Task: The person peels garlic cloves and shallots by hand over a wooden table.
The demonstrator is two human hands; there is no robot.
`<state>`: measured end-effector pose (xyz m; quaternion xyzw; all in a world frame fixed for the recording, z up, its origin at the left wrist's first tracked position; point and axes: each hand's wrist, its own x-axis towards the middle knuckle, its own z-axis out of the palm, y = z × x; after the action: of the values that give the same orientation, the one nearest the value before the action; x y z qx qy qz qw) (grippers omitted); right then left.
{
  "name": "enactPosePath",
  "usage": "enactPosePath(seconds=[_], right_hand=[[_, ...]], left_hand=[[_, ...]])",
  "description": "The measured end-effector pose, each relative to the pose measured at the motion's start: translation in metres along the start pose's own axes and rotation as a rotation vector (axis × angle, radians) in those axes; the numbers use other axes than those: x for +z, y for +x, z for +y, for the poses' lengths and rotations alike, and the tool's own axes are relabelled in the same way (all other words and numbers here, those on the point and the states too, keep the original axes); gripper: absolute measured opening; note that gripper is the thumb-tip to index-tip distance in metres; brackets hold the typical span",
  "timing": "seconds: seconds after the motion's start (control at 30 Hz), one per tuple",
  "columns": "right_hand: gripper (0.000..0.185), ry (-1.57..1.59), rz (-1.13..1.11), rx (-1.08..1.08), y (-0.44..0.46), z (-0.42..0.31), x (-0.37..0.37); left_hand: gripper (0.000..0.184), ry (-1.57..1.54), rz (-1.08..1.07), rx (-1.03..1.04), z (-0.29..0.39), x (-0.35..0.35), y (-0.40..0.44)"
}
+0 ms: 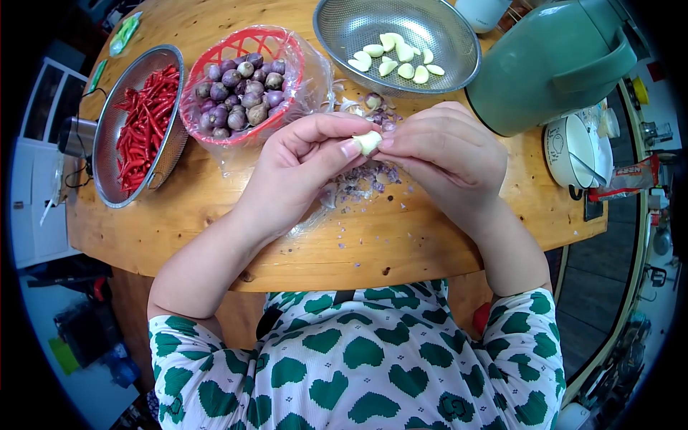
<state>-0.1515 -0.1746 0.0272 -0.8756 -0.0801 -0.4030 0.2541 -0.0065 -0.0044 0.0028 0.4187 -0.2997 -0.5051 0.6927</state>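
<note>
A pale garlic clove point(368, 142) is pinched between my two hands above the wooden table. My left hand point(304, 161) grips it with thumb and forefinger. From the other side, the fingertips of my right hand point(444, 150) close on its edge. Beneath and behind the hands lie purple and white skins point(365, 183), along with a few small bulbs point(373, 101). Several peeled cloves point(405, 52) rest in a metal strainer bowl point(333, 36) just beyond my hands.
Left of my hands, a red basket point(294, 54) lined with plastic holds purple shallots point(244, 93). Farther left, a metal colander point(107, 143) contains red chillies point(148, 129). At the right stand a green jug point(534, 68) and a white enamel bowl point(570, 150).
</note>
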Motion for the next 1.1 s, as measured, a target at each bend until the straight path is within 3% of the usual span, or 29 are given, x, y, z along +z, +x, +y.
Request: enactPosePath(seconds=[0.47,1.1], right_hand=[[0.017,0.042,-0.016,0.076,0.0022,-0.0045,-0.0010],[0.018,0.037,-0.058,0.005,0.0061,-0.0025,-0.0071]], left_hand=[[0.022,0.053,-0.017,0.059,0.0027,0.0009,0.0008],[0.019,0.107,-0.007,0.179,-0.0007,-0.0009,0.0032]])
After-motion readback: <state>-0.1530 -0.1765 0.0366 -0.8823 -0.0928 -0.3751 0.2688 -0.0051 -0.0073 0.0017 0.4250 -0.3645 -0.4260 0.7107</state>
